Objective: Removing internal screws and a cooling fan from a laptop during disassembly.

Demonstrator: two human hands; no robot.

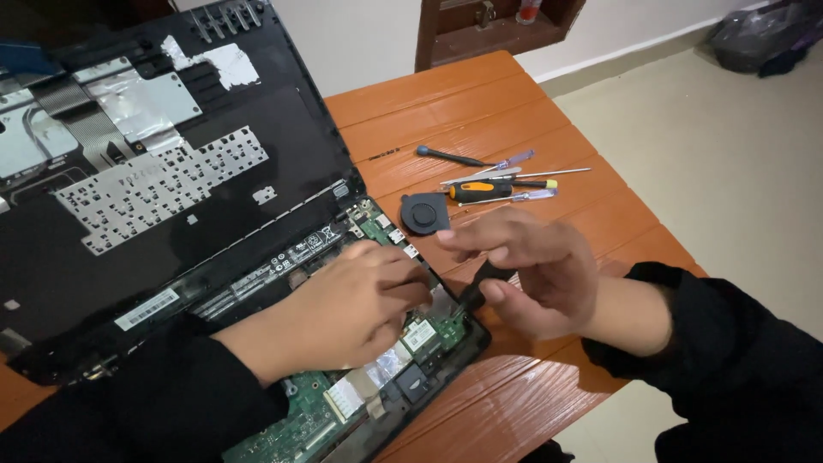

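An opened black laptop lies on an orange slatted table. Its top cover with the keyboard's metal backing is lifted and tilted back at the left. The green circuit board in the base is exposed. My left hand rests on that board with its fingers curled down near the right edge. My right hand hovers just beside the laptop's right edge and pinches a small flat black part between thumb and fingers. Both arms wear black sleeves.
A round black cooling fan lies on the table beyond my right hand. Several screwdrivers, one with an orange-and-black handle, lie behind it. A wooden shelf stands by the wall. A dark bag sits on the floor, far right.
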